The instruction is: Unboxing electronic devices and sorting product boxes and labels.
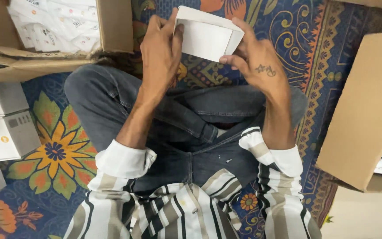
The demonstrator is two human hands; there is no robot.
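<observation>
a: where's the small white box (208, 37) right now?

b: up in front of the person, held over the crossed legs and the patterned mat (332, 48). the left hand (160, 51) is closed on its left edge, thumb pressed on the upper left corner. the right hand (255, 59) grips the right end, fingers curled round the side flap.

a: how far along does it look?

b: i'd judge it part formed. the walls stand up and you can see into the hollow, but the right side panel looks not fully tucked and no lid is shut over it. nothing is inside as far as i can see.

a: and what's left?

b: likely squaring that end and closing it. the open carton (49, 26) at the upper left holds more white flat pieces, and finished-looking white boxes (5, 128) lie stacked at the left. another brown carton (368, 110) stands on the right.

a: which way does it point?

b: its open face turns toward the camera, slightly downward. the long axis runs left to right between the hands, dipping a bit to the right.
</observation>
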